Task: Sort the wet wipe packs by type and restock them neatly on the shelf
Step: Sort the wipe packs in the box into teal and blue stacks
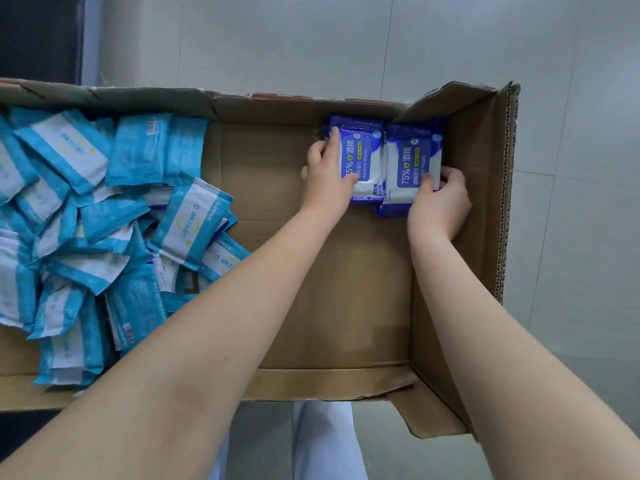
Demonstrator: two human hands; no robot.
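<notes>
Two stacks of dark blue alcohol wipe packs stand side by side in the far right corner of a big cardboard box (346, 306). My left hand (327, 174) grips the left stack (362, 161) along its left edge, thumb on the top pack. Around the near right corner of the right stack (414, 161), my right hand (438, 199) is closed. A loose heap of light blue and white wipe packs (86, 230) fills the box's left half.
The box's corrugated right wall (507, 188) and a bent flap (450, 98) rise right beside the right stack. Bare cardboard floor lies between the heap and the stacks. Grey floor tiles (571, 64) surround the box. My light trousers (322, 441) show below its near edge.
</notes>
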